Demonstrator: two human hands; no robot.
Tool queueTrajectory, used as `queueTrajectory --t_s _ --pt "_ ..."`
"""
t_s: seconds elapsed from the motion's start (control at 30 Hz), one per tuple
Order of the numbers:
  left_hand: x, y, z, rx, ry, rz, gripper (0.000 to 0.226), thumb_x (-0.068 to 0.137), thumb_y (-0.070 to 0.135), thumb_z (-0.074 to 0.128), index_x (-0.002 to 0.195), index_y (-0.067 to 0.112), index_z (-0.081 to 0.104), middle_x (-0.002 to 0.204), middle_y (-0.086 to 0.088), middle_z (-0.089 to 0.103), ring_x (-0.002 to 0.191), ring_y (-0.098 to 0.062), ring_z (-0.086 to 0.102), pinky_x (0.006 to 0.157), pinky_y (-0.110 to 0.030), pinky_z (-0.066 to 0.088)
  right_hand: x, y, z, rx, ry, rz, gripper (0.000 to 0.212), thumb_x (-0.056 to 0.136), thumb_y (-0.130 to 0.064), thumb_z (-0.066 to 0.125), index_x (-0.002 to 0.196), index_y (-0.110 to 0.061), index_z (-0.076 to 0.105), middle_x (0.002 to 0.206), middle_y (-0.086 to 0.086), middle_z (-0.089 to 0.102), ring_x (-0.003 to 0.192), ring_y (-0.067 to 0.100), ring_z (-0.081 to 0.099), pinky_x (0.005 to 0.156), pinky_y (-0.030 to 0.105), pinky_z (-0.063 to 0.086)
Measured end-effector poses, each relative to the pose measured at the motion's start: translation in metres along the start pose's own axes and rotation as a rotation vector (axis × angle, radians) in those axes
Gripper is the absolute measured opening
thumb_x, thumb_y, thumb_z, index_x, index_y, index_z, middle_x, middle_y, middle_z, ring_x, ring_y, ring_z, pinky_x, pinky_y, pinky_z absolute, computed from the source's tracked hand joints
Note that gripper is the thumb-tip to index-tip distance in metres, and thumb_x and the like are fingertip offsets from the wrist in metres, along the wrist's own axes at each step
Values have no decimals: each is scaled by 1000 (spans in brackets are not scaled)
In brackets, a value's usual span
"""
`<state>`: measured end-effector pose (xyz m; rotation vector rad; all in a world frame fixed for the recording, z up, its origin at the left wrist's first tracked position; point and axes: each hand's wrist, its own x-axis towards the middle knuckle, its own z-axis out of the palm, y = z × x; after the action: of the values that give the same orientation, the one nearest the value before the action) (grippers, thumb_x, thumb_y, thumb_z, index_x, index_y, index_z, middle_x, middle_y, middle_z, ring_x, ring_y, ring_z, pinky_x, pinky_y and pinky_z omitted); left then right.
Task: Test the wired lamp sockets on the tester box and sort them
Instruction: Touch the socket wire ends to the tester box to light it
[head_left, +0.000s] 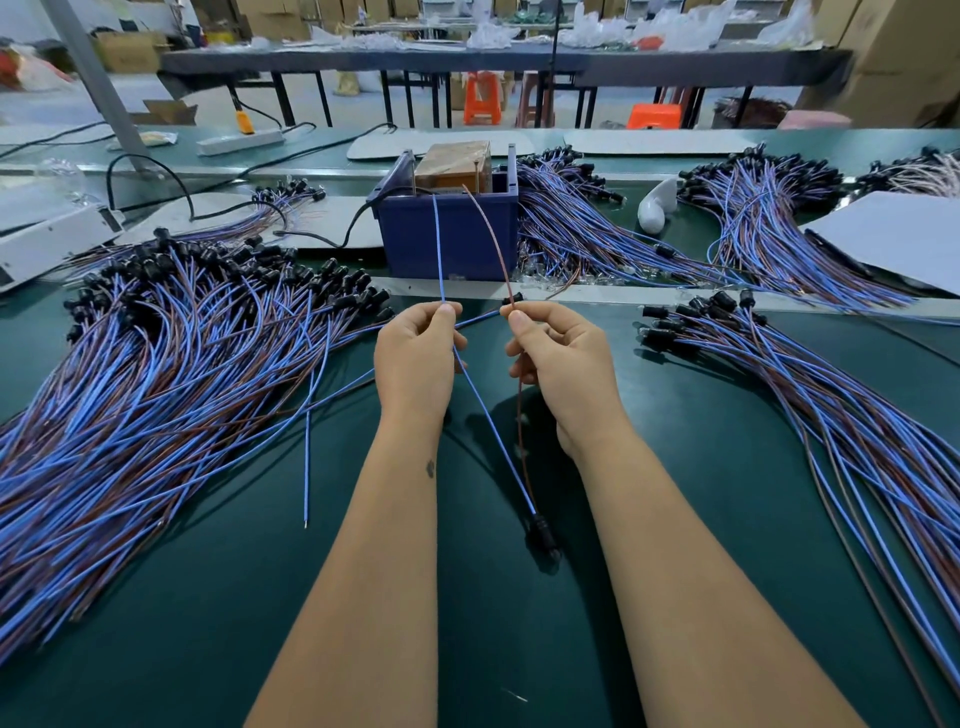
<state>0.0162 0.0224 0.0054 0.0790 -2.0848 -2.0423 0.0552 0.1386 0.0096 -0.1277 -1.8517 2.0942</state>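
One wired lamp socket hangs between my hands, its black socket low above the green table. My left hand pinches the blue wire. Pinched in my right hand is the brown wire. Both wire ends rise towards the top of the blue tester box, which has a brown block on it. Whether the wire tips touch the box contacts I cannot tell. A big heap of wired sockets lies to the left, and a smaller bundle to the right.
More bundles of wired sockets lie behind the box, and others further right. A white bulb-like piece rests among them. A black cable runs left from the box. A loose blue wire lies near my left forearm.
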Motion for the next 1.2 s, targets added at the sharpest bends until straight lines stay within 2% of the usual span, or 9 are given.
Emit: queueTrajectory --t_s 0.07,0.23,0.4,0.53,0.7,1.03,1.2 --pt "-1 1 -1 4 -4 20 21 97 22 53 86 26 71 53 10 60 50 -2 54 65 -33 52 0 0 1 -12 13 -21 13 95 -13 61 90 -19 71 64 1 56 50 1 50 52 11 41" --pt "-1 1 -2 36 -6 47 20 100 28 52 91 31 69 52 10 60 47 -5 48 51 -21 45 1 1 -1 -45 70 -85 14 94 -13 63 89 -23 71 63 2 53 56 1 51 63 9 43" --pt "3 -1 -2 45 16 28 19 102 28 49 101 25 68 49 13 58 41 -3 47 48 -18 43 2 1 -1 -51 78 -50 14 96 -11 60 97 -20 70 67 5 56 52 -2 48 58 12 40" --pt "5 -3 -2 76 30 22 20 102 28 47 101 29 67 51 12 51 44 -2 43 57 -29 45 2 1 -1 -49 89 -22 20 96 -8 57 96 -24 69 66 -1 59 47 3 44 52 15 40" --pt "7 -5 -1 53 34 23 25 104 23 43 113 26 65 58 8 42 42 -4 31 43 -18 30 2 1 -1 -28 90 -9 24 97 -6 55 100 -24 69 70 1 59 50 4 47 49 13 40" --pt "7 2 1 -135 66 -122 35 94 8 43 116 18 68 59 5 40 39 -1 34 40 -12 30 1 0 1 0 113 -18 25 97 -6 56 97 -28 69 67 -3 59 49 8 48 53 16 43" --pt "8 1 2 -120 77 -130 39 94 7 43 123 22 66 60 7 42 40 -2 33 42 -11 32 2 1 0 36 132 0 25 97 -6 54 100 -25 68 69 -3 60 48 5 48 51 17 44"
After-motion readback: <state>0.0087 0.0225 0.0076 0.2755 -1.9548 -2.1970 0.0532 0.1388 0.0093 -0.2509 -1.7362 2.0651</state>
